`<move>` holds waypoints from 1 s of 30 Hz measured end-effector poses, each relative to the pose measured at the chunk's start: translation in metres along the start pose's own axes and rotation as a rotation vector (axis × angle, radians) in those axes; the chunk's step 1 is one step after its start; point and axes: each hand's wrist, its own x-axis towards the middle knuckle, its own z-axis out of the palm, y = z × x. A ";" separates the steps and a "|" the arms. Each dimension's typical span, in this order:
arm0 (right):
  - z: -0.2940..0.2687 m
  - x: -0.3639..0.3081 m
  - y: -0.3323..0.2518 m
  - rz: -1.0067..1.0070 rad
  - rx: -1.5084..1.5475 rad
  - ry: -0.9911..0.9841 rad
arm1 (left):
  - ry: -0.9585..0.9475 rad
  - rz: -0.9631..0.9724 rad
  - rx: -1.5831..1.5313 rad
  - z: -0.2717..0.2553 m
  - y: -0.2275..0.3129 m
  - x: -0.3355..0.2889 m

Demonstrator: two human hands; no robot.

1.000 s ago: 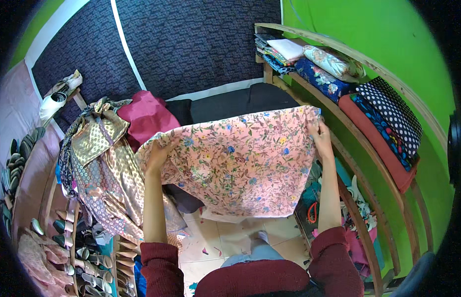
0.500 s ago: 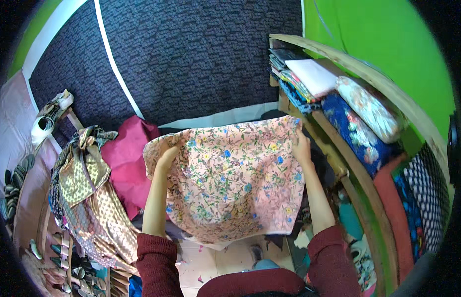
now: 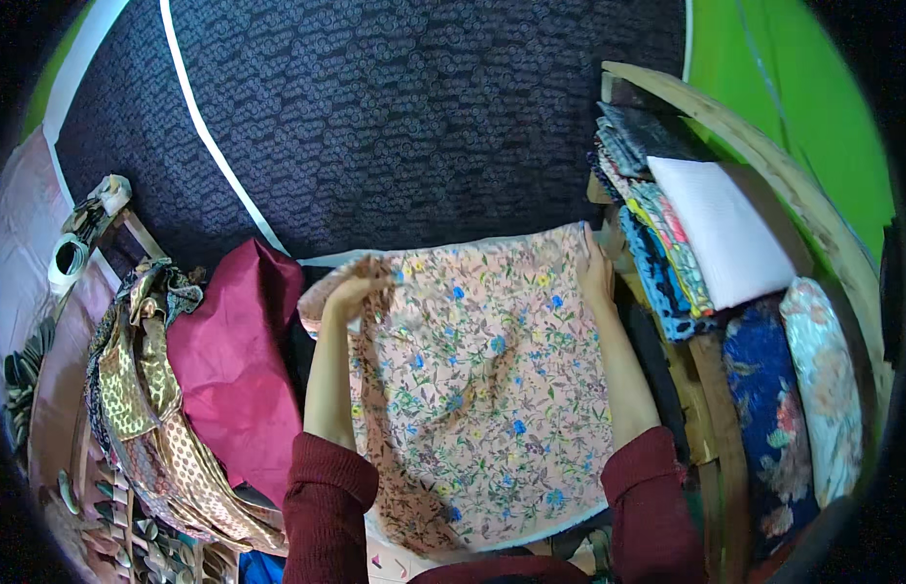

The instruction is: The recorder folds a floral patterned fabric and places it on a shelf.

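A pale pink floral fabric [image 3: 482, 380] with blue and yellow flowers hangs spread between my hands. My left hand [image 3: 354, 295] grips its upper left part, where the cloth bunches and folds over. At the upper right corner, my right hand [image 3: 594, 275] is closed on the edge, thumb upward. The fabric drops toward my body, its pale lower border curving near my waist. Beside my left forearm hangs a maroon cloth [image 3: 234, 370].
Patterned scarves [image 3: 146, 360] drape at the left, above a rack of shoes [image 3: 122, 526]. On the right, a wooden shelf [image 3: 740, 117] holds folded fabrics [image 3: 657, 243], a white folded cloth [image 3: 716, 234] and a blue floral roll [image 3: 769, 409]. A dark patterned sheet [image 3: 395, 127] covers the far wall.
The floral fabric now hangs lower and flatter, its bottom border nearer my body. My left hand has shifted slightly inward along the cloth. The view has turned, so the shelf appears further right.
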 end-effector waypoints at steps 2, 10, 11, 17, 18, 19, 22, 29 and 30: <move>-0.002 -0.016 0.057 0.264 -0.244 -0.164 | -0.052 -0.179 0.660 0.031 -0.011 0.016; 0.043 -0.029 0.059 0.339 -0.056 -0.057 | 0.280 0.123 0.465 -0.085 -0.071 0.054; 0.041 -0.031 0.063 0.284 -0.083 -0.049 | 0.331 0.120 0.621 -0.081 -0.067 0.059; 0.031 -0.035 0.072 0.252 -0.244 -0.053 | 0.591 0.169 0.569 -0.055 -0.072 0.055; 0.037 -0.033 0.065 0.243 -0.225 -0.057 | 0.699 0.156 0.538 -0.072 -0.080 0.055; 0.044 -0.031 0.055 0.275 -0.202 -0.097 | 0.794 0.220 0.389 -0.095 -0.089 0.052; 0.039 -0.016 0.069 0.430 -0.251 -0.209 | 0.678 0.220 -0.022 -0.098 -0.096 0.066; 0.067 0.036 0.053 0.580 -0.388 -0.401 | 0.669 0.188 0.623 -0.104 -0.082 0.085; 0.065 0.029 0.080 0.565 -0.383 -0.330 | 0.599 0.215 0.828 -0.073 -0.086 0.092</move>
